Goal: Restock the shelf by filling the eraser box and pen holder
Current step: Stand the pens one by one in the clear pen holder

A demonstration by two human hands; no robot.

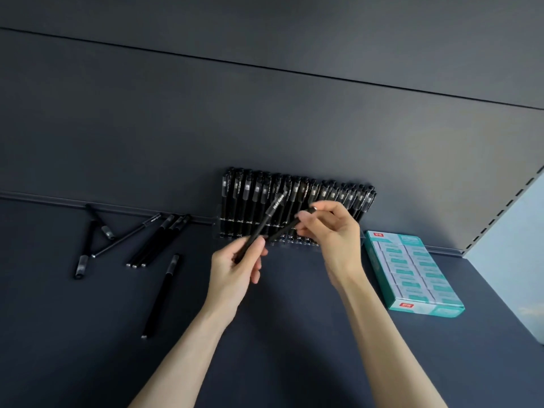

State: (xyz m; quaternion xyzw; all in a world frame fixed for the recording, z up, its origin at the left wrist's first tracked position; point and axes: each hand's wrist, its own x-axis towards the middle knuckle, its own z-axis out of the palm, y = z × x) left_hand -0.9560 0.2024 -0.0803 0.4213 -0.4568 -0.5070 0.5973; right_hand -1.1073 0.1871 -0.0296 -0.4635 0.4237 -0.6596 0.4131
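The pen holder (297, 198), packed with black pens, stands just beyond my hands. My left hand (235, 272) grips a first pen (272, 209); my right hand (332, 231) pinches a second pen (285, 228). The eraser box (412, 272) lies right of my right hand, loose pens (159, 240) left of my left.

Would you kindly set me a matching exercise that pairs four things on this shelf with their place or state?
Things:
1. pen holder
2. eraser box
3. loose pens
4. left hand

Place or state:
A. grips a pen
B. teal, at the right
C. lying flat at the left
D. against the back wall, holding a row of upright pens

Pairs: 1-D, 2-B, 3-C, 4-A
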